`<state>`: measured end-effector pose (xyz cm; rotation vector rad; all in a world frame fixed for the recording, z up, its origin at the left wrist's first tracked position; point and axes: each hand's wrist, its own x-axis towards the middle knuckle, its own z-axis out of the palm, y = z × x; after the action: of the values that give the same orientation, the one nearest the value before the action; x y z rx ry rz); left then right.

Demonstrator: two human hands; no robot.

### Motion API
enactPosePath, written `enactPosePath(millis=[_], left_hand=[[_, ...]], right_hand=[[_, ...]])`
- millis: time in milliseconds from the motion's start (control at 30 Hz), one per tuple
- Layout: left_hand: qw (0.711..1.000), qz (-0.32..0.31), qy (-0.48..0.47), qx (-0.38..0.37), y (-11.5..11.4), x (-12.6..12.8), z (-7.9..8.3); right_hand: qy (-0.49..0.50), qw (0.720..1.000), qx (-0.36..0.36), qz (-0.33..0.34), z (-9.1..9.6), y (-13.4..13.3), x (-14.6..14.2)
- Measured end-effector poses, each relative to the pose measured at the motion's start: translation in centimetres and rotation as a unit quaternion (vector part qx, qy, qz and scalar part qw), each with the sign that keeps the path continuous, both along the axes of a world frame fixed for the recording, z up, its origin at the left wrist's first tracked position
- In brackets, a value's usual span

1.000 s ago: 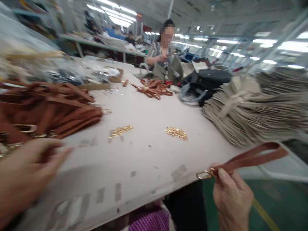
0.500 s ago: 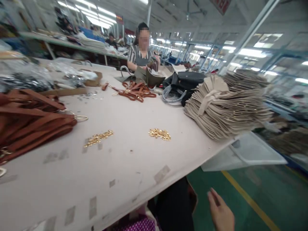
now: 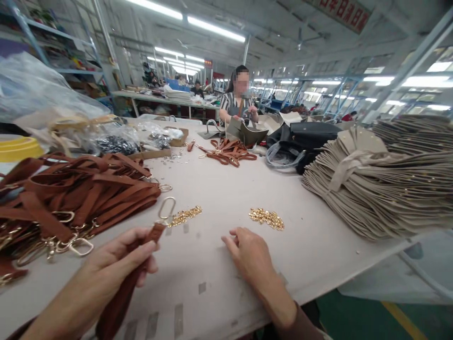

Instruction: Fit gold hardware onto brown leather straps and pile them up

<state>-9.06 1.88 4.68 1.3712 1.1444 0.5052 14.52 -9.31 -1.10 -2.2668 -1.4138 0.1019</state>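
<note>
My left hand (image 3: 120, 255) is closed on a brown leather strap (image 3: 118, 302), which hangs down below it toward the table's front. At the strap's top end, above my fingers, stands a gold oval ring (image 3: 167, 208). Just behind the ring lies a small pile of gold metal pieces (image 3: 187, 215). My right hand (image 3: 249, 252) is over the table with its thumb and forefinger slightly apart; I see nothing between them, and the other fingers are partly hidden. A second pile of gold pieces (image 3: 267, 218) lies just beyond that hand.
A heap of brown straps (image 3: 95, 189) with gold clasps fills the table's left side. Plastic bags (image 3: 116, 137) lie behind it. More straps (image 3: 231, 152) lie before a co-worker (image 3: 237, 97) opposite. Black bags (image 3: 307, 134) and a tied stack of beige pieces (image 3: 375, 184) stand right.
My left hand has come into view with a brown strap in it. My right hand has moved from beside the table edge up and left, over the tabletop. The view has turned left.
</note>
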Motion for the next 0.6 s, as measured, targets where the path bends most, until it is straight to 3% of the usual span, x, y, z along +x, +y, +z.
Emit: enactPosePath(millis=[167, 300, 367, 467, 600], left_hand=[[0.975, -0.131, -0.163, -0.075, -0.8, 5.6, 0.6], [0.959, -0.173, -0.191, -0.118, -0.7, 7.3, -0.4], [0.964, -0.177, -0.174, -0.1, -0.8, 7.6, -1.2], [0.969, -0.203, -0.134, -0.045, -1.1, 7.8, -2.2], [0.968, -0.207, -0.142, -0.012, -1.8, 8.3, -3.1]], right_hand=[[-0.055, 0.998, -0.035, -0.002, -0.8, 1.7, -0.8], [-0.067, 0.996, -0.058, 0.028, -0.6, 0.6, -0.2], [-0.05, 0.996, -0.047, 0.049, -0.5, -0.2, 0.3], [0.097, 0.992, 0.048, 0.057, -0.5, -1.5, 1.1], [0.374, 0.915, 0.151, 0.015, -1.2, -2.3, 1.1]])
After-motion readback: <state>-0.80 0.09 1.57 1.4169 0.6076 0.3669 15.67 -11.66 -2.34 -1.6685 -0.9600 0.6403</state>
